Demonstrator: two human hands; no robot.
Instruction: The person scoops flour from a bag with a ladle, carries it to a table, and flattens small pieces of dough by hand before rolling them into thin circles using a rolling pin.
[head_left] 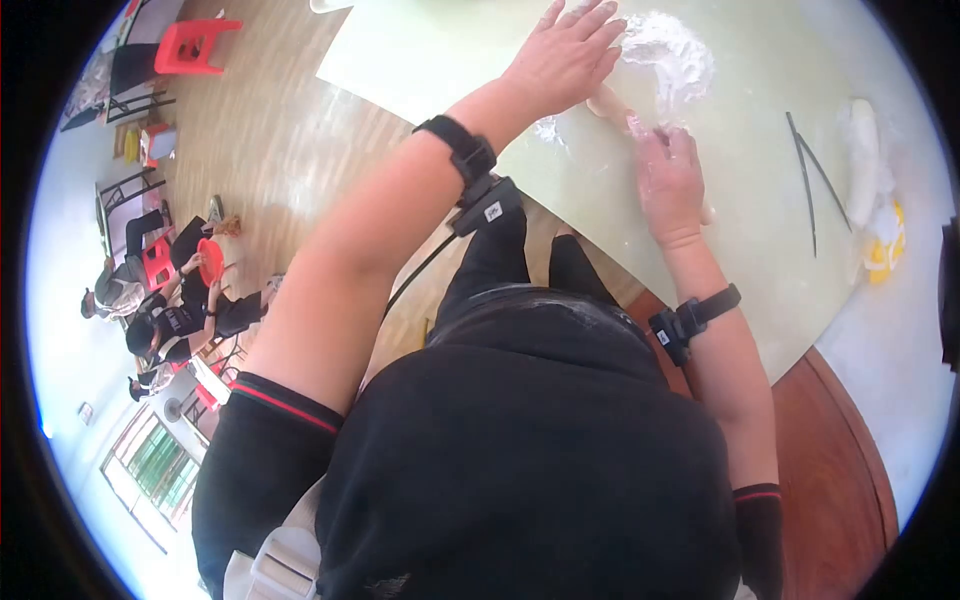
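Note:
A strip of pale dough (pixel 611 108) lies on the light table top (pixel 760 290) between my two hands. Stretched over its upper left end, my left hand (pixel 568 55) is flat with the fingers apart. My right hand (pixel 670 185), dusted with flour, is curled round the other end of the dough; its palm hides most of that part. Just beyond my hands spreads a heap of white flour (pixel 685 60), and a smaller flour patch (pixel 548 129) is below my left hand.
Two thin dark sticks (pixel 808 185) lie at the right, beside a long white roll (pixel 863 145) and a yellow-and-white bag (pixel 886 243). Across the wooden floor (pixel 270 130) are red stools (pixel 193 46) and several people, one holding a red basin (pixel 210 262).

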